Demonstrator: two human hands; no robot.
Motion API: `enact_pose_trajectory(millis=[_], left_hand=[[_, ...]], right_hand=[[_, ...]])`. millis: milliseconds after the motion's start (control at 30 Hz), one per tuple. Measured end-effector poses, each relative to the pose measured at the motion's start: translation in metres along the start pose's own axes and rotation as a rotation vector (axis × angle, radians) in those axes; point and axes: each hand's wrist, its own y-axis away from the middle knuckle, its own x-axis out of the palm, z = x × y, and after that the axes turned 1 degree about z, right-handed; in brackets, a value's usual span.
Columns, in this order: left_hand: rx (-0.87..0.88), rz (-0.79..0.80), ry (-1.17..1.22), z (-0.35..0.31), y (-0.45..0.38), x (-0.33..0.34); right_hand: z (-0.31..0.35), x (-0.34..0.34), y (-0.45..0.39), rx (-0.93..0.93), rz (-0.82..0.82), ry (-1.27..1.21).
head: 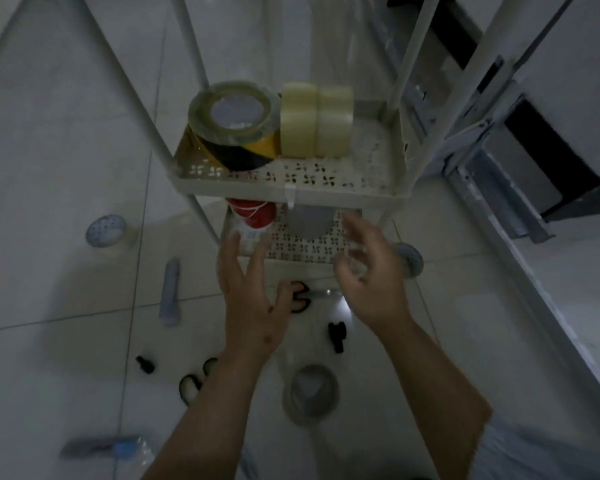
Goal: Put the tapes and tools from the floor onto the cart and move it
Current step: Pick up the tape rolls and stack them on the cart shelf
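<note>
Both hands over the cart's lower shelf, loads still on the floor

Left hand (248,289) and right hand (368,278) hover with loose fingers, gripping nothing; the stacked tape rolls (236,129) on the cart (291,188) look tippy if bumped.

floor (66,140): glossy pale tile | cart shelf (291,194): matt perforated white plastic | tape rolls (316,119): shiny translucent film | scissors (300,296): black plastic handles
</note>
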Motion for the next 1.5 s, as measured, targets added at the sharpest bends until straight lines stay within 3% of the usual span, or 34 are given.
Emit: enact_pose_trajectory(millis=[300, 533, 667, 800, 933, 1033, 1333, 1500], left_hand=[[-0.608, 0.569, 0.068, 0.057, 0.125, 0.048], [-0.695, 0.683, 0.165, 0.064, 0.143, 0.057], [-0.731, 0.604, 0.239, 0.098, 0.15, 0.076], [-0.627, 0.488, 0.344, 0.053, 0.116, 0.043], [-0.438, 0.416, 0.428, 0.016, 0.084, 0.02], [-0.312, 0.356, 0.51, -0.015, 0.054, 0.007], [-0.084, 0.4, 0.612, -0.098, -0.036, -0.016], [0.143, 0.41, 0.423, -0.12, -0.075, -0.016]], right_hand=[[-0.097, 0.031, 0.135, 0.538, 0.373, 0.099], [-0.122, 0.046, 0.165, 0.729, 0.452, 0.123], [-0.099, 0.043, 0.158, 0.697, 0.381, 0.033], [-0.072, 0.034, 0.142, 0.52, 0.215, -0.051], [-0.054, 0.024, 0.121, 0.421, 0.118, -0.112], [-0.028, 0.011, 0.092, 0.242, 0.066, -0.124], [0.055, -0.026, 0.009, -0.132, -0.169, 0.078], [0.072, -0.02, -0.028, -0.189, -0.364, 0.184]])
